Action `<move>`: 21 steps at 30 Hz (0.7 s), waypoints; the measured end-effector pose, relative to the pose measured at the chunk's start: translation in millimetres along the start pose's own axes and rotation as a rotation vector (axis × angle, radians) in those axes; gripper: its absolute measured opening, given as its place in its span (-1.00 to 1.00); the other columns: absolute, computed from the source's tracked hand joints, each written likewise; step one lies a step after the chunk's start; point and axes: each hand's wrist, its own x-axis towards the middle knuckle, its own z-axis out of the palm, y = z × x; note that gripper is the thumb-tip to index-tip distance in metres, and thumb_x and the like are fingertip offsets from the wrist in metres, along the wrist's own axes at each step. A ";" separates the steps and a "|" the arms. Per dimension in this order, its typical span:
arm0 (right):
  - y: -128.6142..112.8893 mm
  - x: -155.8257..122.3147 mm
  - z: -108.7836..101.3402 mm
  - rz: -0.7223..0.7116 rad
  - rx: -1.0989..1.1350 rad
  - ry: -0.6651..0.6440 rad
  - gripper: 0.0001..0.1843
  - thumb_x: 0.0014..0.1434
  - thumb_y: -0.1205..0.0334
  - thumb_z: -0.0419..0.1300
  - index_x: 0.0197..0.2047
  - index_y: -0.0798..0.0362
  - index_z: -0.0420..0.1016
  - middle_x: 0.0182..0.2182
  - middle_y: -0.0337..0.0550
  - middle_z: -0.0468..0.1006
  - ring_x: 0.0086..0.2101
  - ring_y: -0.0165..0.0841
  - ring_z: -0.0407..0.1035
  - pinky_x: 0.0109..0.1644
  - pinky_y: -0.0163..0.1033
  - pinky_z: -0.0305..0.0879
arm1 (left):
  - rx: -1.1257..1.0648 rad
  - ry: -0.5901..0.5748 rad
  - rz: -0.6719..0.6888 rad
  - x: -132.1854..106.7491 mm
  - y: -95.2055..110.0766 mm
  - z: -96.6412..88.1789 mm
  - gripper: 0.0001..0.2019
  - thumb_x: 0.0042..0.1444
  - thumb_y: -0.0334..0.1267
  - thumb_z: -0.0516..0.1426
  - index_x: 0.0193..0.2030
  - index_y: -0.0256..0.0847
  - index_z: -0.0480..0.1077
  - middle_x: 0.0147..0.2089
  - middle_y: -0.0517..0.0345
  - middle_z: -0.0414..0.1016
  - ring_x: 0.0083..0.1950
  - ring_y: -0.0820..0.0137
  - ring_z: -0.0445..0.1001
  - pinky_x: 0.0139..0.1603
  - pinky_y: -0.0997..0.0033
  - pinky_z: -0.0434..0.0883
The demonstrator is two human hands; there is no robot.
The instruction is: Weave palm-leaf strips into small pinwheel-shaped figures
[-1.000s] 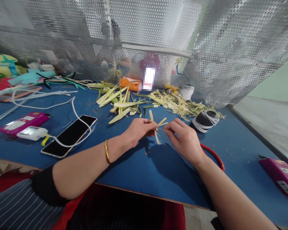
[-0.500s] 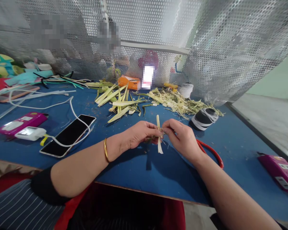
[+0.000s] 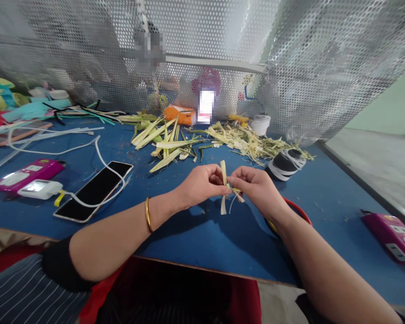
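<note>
Over the front of the blue table [image 3: 189,243], my left hand [image 3: 202,184] is closed in a pinch on a pale leaf strip [image 3: 223,207], which looks like corn husk and stands nearly upright. A second short piece of husk [image 3: 238,195] sticks out to the right at the crossing, under my right hand [image 3: 256,184]. My right thumb and fingers pinch right at that crossing, almost touching the left fingertips. A thin white thread [image 3: 231,206] hangs down from there. The exact hold of the right fingertips is partly hidden. Behind my right wrist lies a red-handled tool [image 3: 299,209], mostly covered.
Husk strips [image 3: 165,144] and a heap of shredded husk [image 3: 249,141] lie beyond my hands. A black spool with white thread [image 3: 285,165] stands right of them. A phone [image 3: 94,191], a white cable and a purple power strip [image 3: 29,174] are left; another power strip [image 3: 393,236] is right.
My left fingers have shifted slightly and the right hand has turned in closer to the strip. A short husk end and thread now show below the right thumb.
</note>
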 end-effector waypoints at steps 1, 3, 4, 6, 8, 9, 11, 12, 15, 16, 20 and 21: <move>-0.8 0.6 -0.4 0.052 0.080 -0.027 -0.63 -0.07 -0.04 0.37 -0.53 0.04 0.36 -0.69 -0.37 0.35 -0.67 -0.48 0.20 -0.56 -0.32 0.14 | 0.010 -0.007 0.019 0.0 -0.5 -0.1 -0.76 -0.14 -0.38 0.32 -0.33 -0.25 0.37 -0.40 0.18 0.52 -0.34 0.44 0.51 -0.29 0.44 0.39; -2.4 1.2 -1.5 0.130 0.198 -0.068 -0.60 -0.18 -0.04 0.44 -0.57 0.06 0.39 -0.69 -0.33 0.39 -0.67 -0.49 0.24 -0.56 -0.32 0.20 | 0.031 -0.004 0.054 -0.2 -0.8 -0.4 -0.77 -0.12 -0.37 0.30 -0.32 -0.24 0.37 -0.39 0.19 0.52 -0.33 0.44 0.50 -0.29 0.46 0.38; -2.9 1.3 -2.2 0.163 0.240 -0.091 -0.60 -0.21 -0.03 0.46 -0.57 0.08 0.41 -0.70 -0.32 0.40 -0.67 -0.49 0.25 -0.56 -0.33 0.21 | 0.046 0.003 0.072 -0.4 -0.6 -0.6 -0.78 -0.11 -0.37 0.29 -0.31 -0.23 0.36 -0.40 0.20 0.52 -0.33 0.45 0.50 -0.30 0.48 0.38; -2.8 1.4 -3.8 0.227 0.307 -0.135 -0.61 -0.24 0.01 0.48 -0.58 0.10 0.45 -0.70 -0.30 0.41 -0.66 -0.49 0.27 -0.56 -0.35 0.23 | 0.082 0.020 0.112 -0.9 0.2 -0.8 -0.79 -0.09 -0.36 0.28 -0.30 -0.22 0.37 -0.40 0.22 0.51 -0.33 0.46 0.50 -0.31 0.49 0.38; -1.0 1.7 -5.9 0.292 0.355 -0.172 -0.64 -0.25 0.05 0.49 -0.57 0.11 0.47 -0.71 -0.30 0.41 -0.67 -0.50 0.28 -0.56 -0.36 0.24 | 0.124 0.030 0.143 -1.5 1.0 -1.0 -0.81 -0.06 -0.33 0.27 -0.27 -0.22 0.42 -0.37 0.20 0.53 -0.32 0.45 0.50 -0.27 0.48 0.40; 0.3 2.0 -7.1 0.321 0.374 -0.184 -0.65 -0.24 0.07 0.49 -0.57 0.11 0.47 -0.71 -0.31 0.40 -0.68 -0.52 0.27 -0.54 -0.36 0.26 | 0.145 0.037 0.151 -1.8 1.3 -1.0 -0.83 -0.04 -0.31 0.26 -0.26 -0.22 0.46 -0.35 0.17 0.55 -0.31 0.44 0.50 -0.25 0.46 0.41; 2.8 2.6 -9.2 0.367 0.400 -0.198 -0.67 -0.23 0.09 0.48 -0.54 0.11 0.48 -0.71 -0.34 0.39 -0.69 -0.53 0.26 -0.51 -0.35 0.30 | 0.194 0.061 0.150 -2.1 1.7 -1.1 -0.83 -0.01 -0.27 0.25 -0.24 -0.22 0.53 -0.31 0.13 0.58 -0.29 0.42 0.51 -0.22 0.44 0.43; 3.6 2.8 -9.9 0.380 0.405 -0.205 -0.67 -0.22 0.09 0.48 -0.53 0.11 0.48 -0.70 -0.34 0.39 -0.68 -0.53 0.26 -0.49 -0.34 0.31 | 0.217 0.080 0.148 -2.1 1.8 -1.2 -0.83 0.00 -0.26 0.24 -0.24 -0.22 0.55 -0.31 0.12 0.59 -0.29 0.41 0.51 -0.21 0.43 0.43; 3.5 2.8 -9.8 0.366 0.378 -0.224 -0.66 -0.18 0.05 0.46 -0.49 0.10 0.48 -0.67 -0.34 0.39 -0.63 -0.52 0.27 -0.44 -0.32 0.33 | 0.244 0.135 0.151 -1.3 1.5 -1.8 -0.87 0.00 -0.28 0.24 -0.29 -0.20 0.58 -0.31 0.13 0.60 -0.30 0.42 0.50 -0.22 0.43 0.42; 2.9 2.6 -9.2 0.340 0.351 -0.229 -0.66 -0.15 0.04 0.45 -0.49 0.10 0.47 -0.65 -0.34 0.39 -0.61 -0.52 0.27 -0.42 -0.32 0.33 | 0.228 0.154 0.150 -0.7 1.1 -2.2 -0.89 0.00 -0.29 0.23 -0.31 -0.20 0.58 -0.31 0.14 0.60 -0.30 0.43 0.49 -0.22 0.43 0.42; 1.6 0.9 -6.8 0.148 0.148 -0.241 -0.72 -0.01 0.05 0.34 -0.47 0.08 0.42 -0.59 -0.32 0.39 -0.55 -0.48 0.26 -0.39 -0.30 0.27 | 0.126 0.244 0.120 3.0 -1.2 -4.8 -0.90 -0.03 -0.31 0.25 -0.33 -0.22 0.57 -0.36 0.15 0.58 -0.32 0.46 0.47 -0.20 0.42 0.40; 1.7 0.3 -6.8 0.082 0.064 -0.234 -0.74 0.03 0.07 0.29 -0.47 0.07 0.40 -0.59 -0.32 0.39 -0.54 -0.47 0.26 -0.38 -0.29 0.25 | 0.102 0.264 0.109 4.0 -1.9 -5.4 -0.90 -0.04 -0.31 0.25 -0.34 -0.23 0.56 -0.37 0.15 0.57 -0.34 0.46 0.45 -0.20 0.42 0.39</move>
